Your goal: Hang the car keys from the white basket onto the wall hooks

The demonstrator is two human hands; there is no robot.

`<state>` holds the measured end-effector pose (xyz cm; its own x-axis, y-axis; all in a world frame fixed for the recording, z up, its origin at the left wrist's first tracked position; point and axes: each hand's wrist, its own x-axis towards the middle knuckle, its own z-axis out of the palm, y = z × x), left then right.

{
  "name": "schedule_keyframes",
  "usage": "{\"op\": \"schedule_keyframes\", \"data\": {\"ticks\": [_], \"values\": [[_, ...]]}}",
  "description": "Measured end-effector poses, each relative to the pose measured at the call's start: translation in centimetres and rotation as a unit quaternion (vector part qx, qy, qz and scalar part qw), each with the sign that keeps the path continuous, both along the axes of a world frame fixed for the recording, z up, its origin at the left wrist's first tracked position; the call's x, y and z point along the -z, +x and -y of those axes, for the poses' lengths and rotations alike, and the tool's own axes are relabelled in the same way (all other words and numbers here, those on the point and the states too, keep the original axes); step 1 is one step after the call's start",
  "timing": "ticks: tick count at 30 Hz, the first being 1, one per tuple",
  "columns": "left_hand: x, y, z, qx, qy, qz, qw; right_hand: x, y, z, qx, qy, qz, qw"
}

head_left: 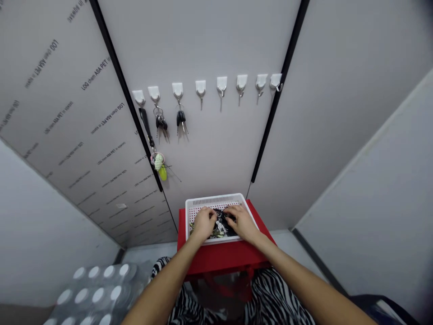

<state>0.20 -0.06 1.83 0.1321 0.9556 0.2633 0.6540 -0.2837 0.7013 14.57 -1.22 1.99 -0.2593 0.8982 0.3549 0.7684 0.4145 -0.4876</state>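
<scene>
Our left hand (204,223) and right hand (241,221) sit on the keys (221,226) in the white basket (216,199). Fingers curl; whether either grip holds any, we cannot tell.

The single head view looks forward and down from close above the hands (223,223), facing the wall (209,149) beyond them.

Eight hooks (200,88); three key bunches (181,119)

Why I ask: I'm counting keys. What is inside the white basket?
In the basket, a pile of dark and silver keys shows between the left hand and right hand. The hands cover much of it, so the rest is hidden.
</scene>
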Motion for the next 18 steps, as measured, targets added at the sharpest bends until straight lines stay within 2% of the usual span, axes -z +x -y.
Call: {"op": "schedule_keyframes", "data": {"ticks": [4,7,12,18], "values": [[-0.3,-0.5,0.1,-0.025,-0.004,0.118,0.993,0.0,0.1,0.0,0.002,0.007,0.000,1.000],[-0.4,-0.7,0.2,-0.032,-0.057,0.236,0.970,-0.3,-0.2,0.1,0.003,0.021,0.006,1.000],[0.1,-1.0,-0.3,-0.032,-0.126,0.426,0.895,-0.9,-1.8,0.7,-0.033,0.043,0.014,0.998],[0.0,-1.4,-0.6,-0.041,-0.163,0.574,0.801,-0.9,-3.5,0.8,-0.043,-0.003,0.025,0.999]]}}
